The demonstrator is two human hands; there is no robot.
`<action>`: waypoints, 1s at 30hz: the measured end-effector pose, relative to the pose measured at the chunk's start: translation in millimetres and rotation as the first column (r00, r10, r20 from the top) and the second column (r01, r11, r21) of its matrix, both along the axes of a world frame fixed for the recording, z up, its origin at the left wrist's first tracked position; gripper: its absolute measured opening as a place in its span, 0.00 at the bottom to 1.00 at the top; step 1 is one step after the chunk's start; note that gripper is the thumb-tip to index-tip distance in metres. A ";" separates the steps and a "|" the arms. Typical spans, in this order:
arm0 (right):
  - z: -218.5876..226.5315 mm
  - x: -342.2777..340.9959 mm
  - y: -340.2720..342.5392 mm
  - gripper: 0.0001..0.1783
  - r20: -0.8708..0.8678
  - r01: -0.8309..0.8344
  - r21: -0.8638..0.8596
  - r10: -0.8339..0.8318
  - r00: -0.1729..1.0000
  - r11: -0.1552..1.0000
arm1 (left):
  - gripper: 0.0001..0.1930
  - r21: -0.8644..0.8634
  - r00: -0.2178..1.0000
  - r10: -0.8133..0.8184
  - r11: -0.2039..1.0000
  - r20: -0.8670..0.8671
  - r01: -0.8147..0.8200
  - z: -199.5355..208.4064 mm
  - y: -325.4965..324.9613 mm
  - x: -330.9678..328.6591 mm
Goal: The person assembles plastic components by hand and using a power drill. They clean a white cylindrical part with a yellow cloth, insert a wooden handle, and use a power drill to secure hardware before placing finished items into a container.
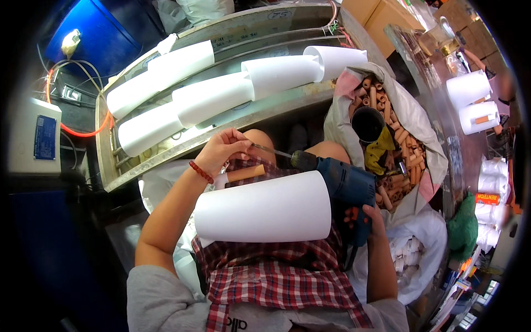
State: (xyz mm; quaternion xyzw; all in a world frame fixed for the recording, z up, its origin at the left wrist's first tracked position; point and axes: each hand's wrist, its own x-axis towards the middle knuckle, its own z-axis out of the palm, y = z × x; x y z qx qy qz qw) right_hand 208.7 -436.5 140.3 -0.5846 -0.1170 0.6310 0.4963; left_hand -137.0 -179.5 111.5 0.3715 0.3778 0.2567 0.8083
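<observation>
A blue power drill [345,182] lies sideways over my right thigh, and my right hand [376,220] is wrapped round its handle. A thin metal rod [272,149] sticks out of its dark chuck towards the left. At the rod's far end my left hand [227,152] is closed, with thumb and fingertips pinched on the tip; anything smaller between them is hidden. Across my lap rests a large white tapered cone [265,209], its wide end to the right. Just beyond it, below my left hand, lies a short brown tube [246,174].
Two rows of white cones [213,97] lie in a metal-edged trough [160,166] ahead. On the right, an open sack [343,119] holds many brown tubes [409,146] and a black cup [367,124]. A white bag [428,238] of pale pieces sits nearer. A bench [426,83] runs along the right.
</observation>
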 end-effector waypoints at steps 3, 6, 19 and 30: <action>1.5 -0.9 0.2 0.35 0.056 -0.017 -0.011 0.018 0.998 1.000 | 0.04 0.034 0.992 -0.027 0.999 -0.121 0.031 6.3 -1.8 3.4; -2.9 1.9 -1.1 0.35 0.037 -0.025 -0.008 0.025 0.999 1.000 | 0.07 0.083 0.969 -0.086 0.991 -0.230 0.108 10.2 -3.1 1.1; 0.4 18.7 5.3 0.33 -0.035 -0.121 0.031 0.122 0.992 0.992 | 0.18 0.248 0.743 -0.283 0.821 -0.606 0.515 51.5 -68.4 -59.0; -7.0 24.9 10.3 0.37 -0.027 -0.115 -0.002 0.115 0.993 0.993 | 0.19 0.225 0.654 -0.236 0.812 -0.718 0.539 59.9 -38.5 -88.3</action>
